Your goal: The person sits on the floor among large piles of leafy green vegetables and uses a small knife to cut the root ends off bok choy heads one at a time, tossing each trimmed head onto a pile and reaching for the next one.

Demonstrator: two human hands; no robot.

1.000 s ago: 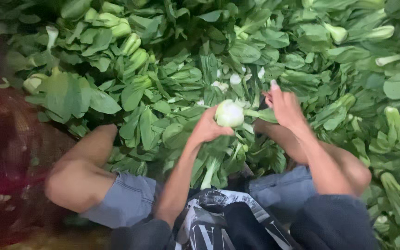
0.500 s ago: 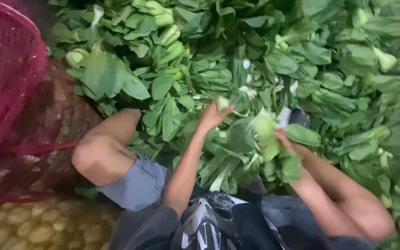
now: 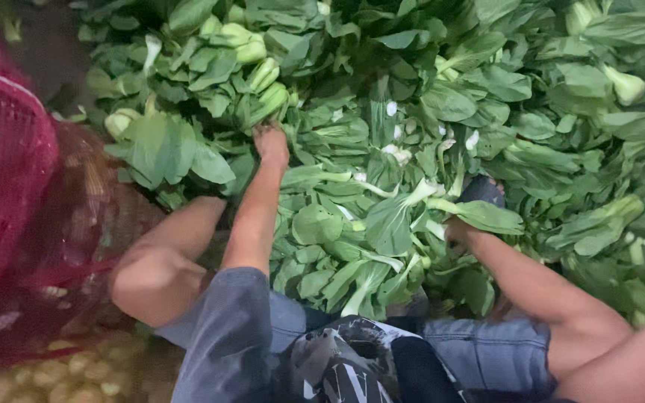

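Note:
A deep heap of green bok choy [image 3: 442, 104] fills the ground in front of me. My left hand [image 3: 272, 143] is stretched forward into the heap and touches a cluster of pale green stalks [image 3: 263, 82]; leaves hide its fingertips. My right hand [image 3: 460, 231] is low on the right, closed on a loose bok choy plant [image 3: 397, 216] whose broad leaves hang to the left over my lap. My bare knee [image 3: 154, 276] and denim shorts [image 3: 487, 351] show at the bottom.
A red mesh basket [image 3: 9, 164] stands at the left, against my knee. Pale round produce [image 3: 76, 373] lies under it at the bottom left. A dark rounded thing, perhaps a shoe tip [image 3: 481, 190], pokes out among the leaves near my right hand.
My left hand left the white-based bok choy it held at centre and reached forward and left into the heap. My right hand dropped lower right with a leafy plant. The view swung left.

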